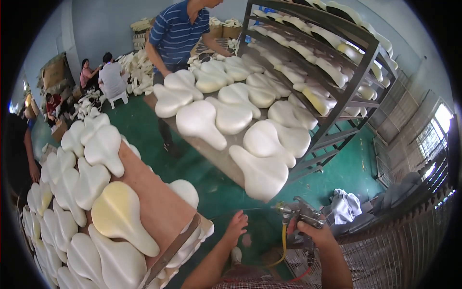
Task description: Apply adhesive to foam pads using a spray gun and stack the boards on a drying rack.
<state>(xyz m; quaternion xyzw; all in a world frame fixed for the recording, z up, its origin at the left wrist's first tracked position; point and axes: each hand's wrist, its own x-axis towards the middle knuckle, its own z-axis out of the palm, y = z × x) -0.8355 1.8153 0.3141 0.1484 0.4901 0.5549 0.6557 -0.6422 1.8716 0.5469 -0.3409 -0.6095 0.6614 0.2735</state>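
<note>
In my right hand (316, 234) is a metal spray gun (299, 212), its nozzle pointing left. A yellow hose (284, 246) and a red hose (302, 275) hang from it. My left hand (235, 227) is raised with nothing in it, fingers loosely bent and apart. Ahead of both hands, white saddle-shaped foam pads (260, 173) lie on a flat metal sheet (204, 154). The closest pad sits at the sheet's near edge, a short way above the gun. Neither hand touches a pad.
At left, more pads (91, 183), one yellowish (115, 209), cover a brown board (154, 192). A dark metal rack (353, 89) holding trays of pads stands at right. A person in a striped shirt (175, 33) is beyond the sheet; others sit farther back. Wire grating (380, 255) is at lower right.
</note>
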